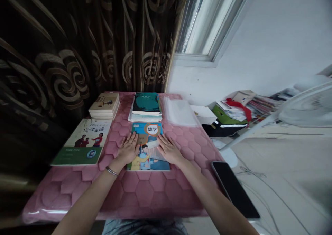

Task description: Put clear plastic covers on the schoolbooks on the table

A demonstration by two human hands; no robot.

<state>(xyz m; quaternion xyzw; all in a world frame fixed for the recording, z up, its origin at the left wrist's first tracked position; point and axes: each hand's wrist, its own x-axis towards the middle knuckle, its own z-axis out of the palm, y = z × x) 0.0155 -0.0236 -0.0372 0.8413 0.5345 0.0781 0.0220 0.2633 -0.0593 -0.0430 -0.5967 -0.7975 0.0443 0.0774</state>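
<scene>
A blue textbook (155, 162) with a white title bubble and drawn children on its cover lies closed on the pink hexagon-patterned tablecloth (145, 193). My left hand (128, 148) rests flat on the book's left side, fingers stretched out, a silver bangle on the wrist. On the right side of the cover lies my right hand (168, 149), also flat with its fingers extended. Just beyond the book sits a stack of books topped by a dark teal one (146, 103). To its right are clear plastic book covers (181, 112).
A white and green book (83, 141) lies at the left, with a stack of small tan books (105, 105) behind it. A black tablet (234, 190) sits at the table's right edge. Beyond stand a white fan (298, 107), a white box (203, 114) and a dark curtain (103, 38).
</scene>
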